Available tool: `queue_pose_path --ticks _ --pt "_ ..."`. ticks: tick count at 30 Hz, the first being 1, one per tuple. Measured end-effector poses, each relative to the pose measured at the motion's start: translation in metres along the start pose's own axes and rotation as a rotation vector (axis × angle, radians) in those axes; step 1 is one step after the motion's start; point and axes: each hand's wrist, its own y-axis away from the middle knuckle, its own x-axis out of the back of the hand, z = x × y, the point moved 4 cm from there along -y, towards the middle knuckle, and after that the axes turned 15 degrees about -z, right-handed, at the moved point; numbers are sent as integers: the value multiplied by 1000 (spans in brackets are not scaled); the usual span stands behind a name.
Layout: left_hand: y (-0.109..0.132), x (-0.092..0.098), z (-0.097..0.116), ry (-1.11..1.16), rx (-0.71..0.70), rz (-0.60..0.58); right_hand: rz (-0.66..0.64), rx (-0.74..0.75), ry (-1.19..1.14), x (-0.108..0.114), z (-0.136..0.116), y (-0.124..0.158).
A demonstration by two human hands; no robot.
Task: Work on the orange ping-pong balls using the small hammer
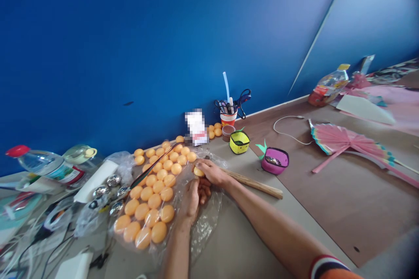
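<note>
– left hand (194, 196)?
– nearest; fingers curled, can't tell if grasping anything.
– right hand (210, 173)?
– just beyond the left, pinching a small, round, orange ball (198, 171) at the fingertips; no long axis.
– farther out?
– left of both hands, rows of similar balls (154, 201) in a clear plastic bag (207, 229), nearer the left hand. beyond the right wrist, a brown wooden stick (257, 184), slanting out rightward.

Bag (207, 232): clear plastic, lying flat, slack and crinkled at right; balls (154, 201): orange, round, smooth, in rough rows under the film at left; single ball (198, 171): paler orange, held, partly covered, just right of the rows
</note>
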Motion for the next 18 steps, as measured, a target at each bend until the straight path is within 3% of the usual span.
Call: queue_pose_path --ticks 11,18 --pt "-1 0 1 109 14 -15 -47 5 13 0 1 -2" --pt "0 1 -1 96 42 -79 -143 -8 23 3 -1 -1"
